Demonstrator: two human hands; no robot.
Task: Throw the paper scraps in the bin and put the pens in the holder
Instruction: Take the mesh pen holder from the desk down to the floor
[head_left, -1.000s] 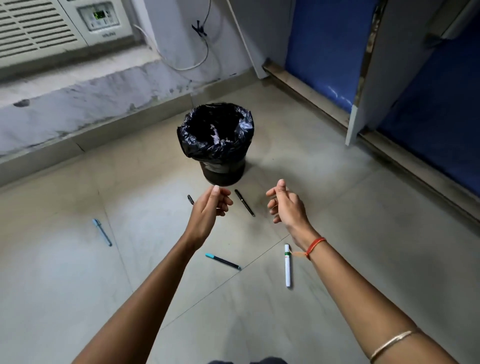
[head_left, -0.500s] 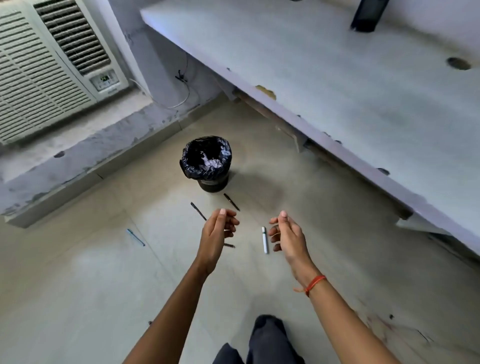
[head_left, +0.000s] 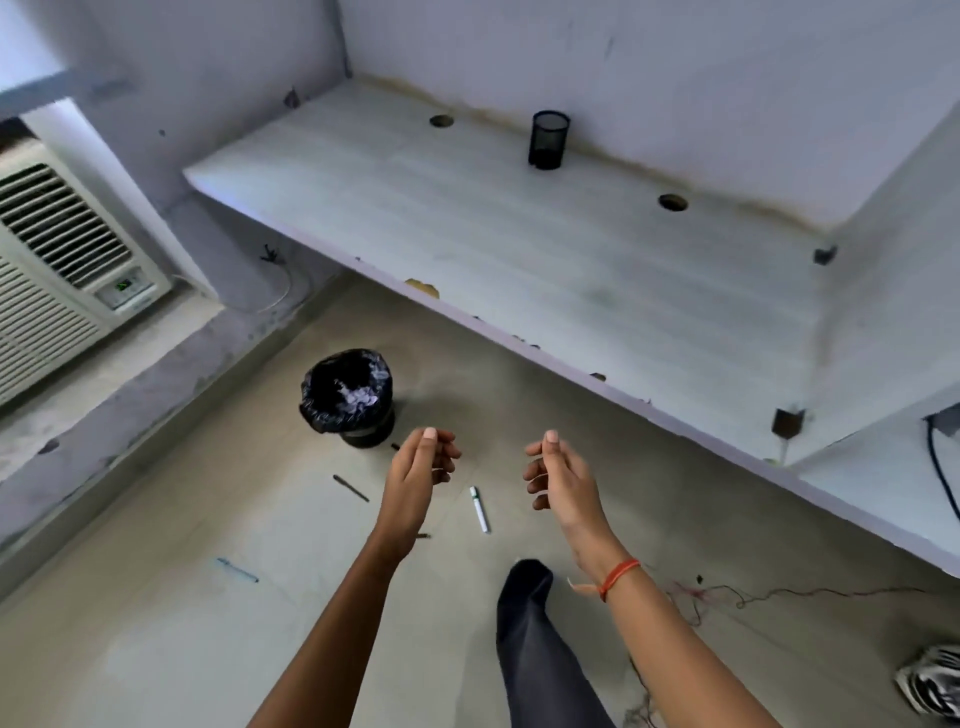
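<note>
The view has swung up within the last second: a moment ago it looked mostly at the floor and the bin, and now the table (head_left: 519, 244) fills the upper right of the frame, with the holder (head_left: 548, 139) standing upright near its far edge at top centre. I take that as the person rising from a crouch. The bin (head_left: 347, 396) sits at centre left on the floor, pale scraps (head_left: 358, 397) showing inside its black liner, so the paper half looks done. The left hand (head_left: 415, 475) and right hand (head_left: 563, 480) hang at mid-frame, each grip loosely curled and holding nothing that I can see. That is the odd part, since the pens are all down on the floor: a white pen (head_left: 479, 509) between the hands, a dark pen (head_left: 351, 488) left of the left hand, a blue pen (head_left: 237, 570) at lower left, and the tips of two more peeking out from behind the left hand and wrist. None has reached the holder, so the person will likely have to bend down again.
</note>
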